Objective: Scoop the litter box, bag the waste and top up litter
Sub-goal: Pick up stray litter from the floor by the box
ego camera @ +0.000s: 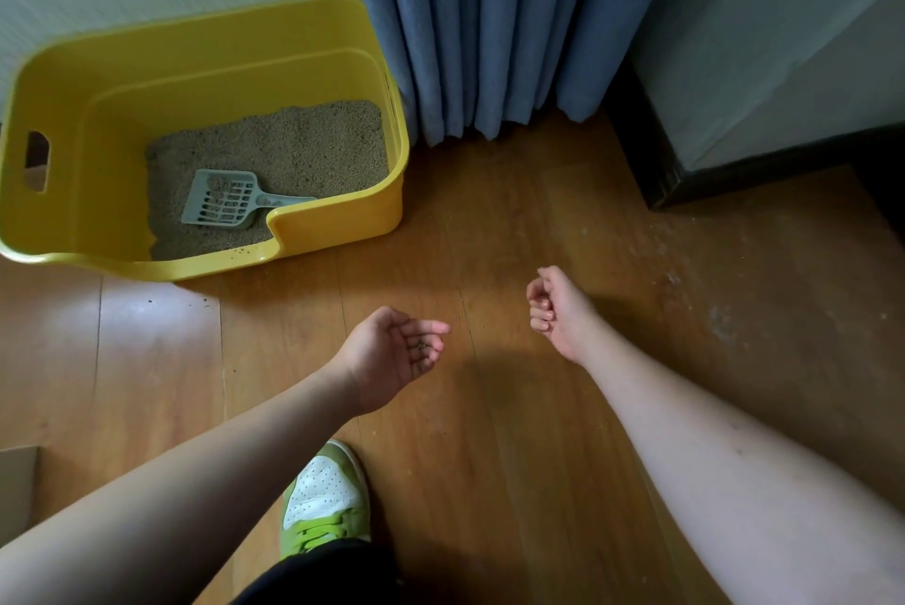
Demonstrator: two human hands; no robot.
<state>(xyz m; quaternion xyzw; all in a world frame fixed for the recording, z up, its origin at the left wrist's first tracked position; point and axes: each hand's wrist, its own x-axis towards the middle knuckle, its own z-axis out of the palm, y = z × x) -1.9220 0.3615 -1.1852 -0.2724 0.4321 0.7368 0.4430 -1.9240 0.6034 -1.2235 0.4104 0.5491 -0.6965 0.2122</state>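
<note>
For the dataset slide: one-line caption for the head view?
Both hands, left and right, hover empty over the wood floor; grey scoop lies in the yellow litter box.

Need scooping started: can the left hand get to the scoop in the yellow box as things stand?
Probably yes. The left hand holds nothing, apart from a few specks on its palm. The scoop lies on the litter, its handle toward the box's low front edge. Nothing lies between them.
</note>
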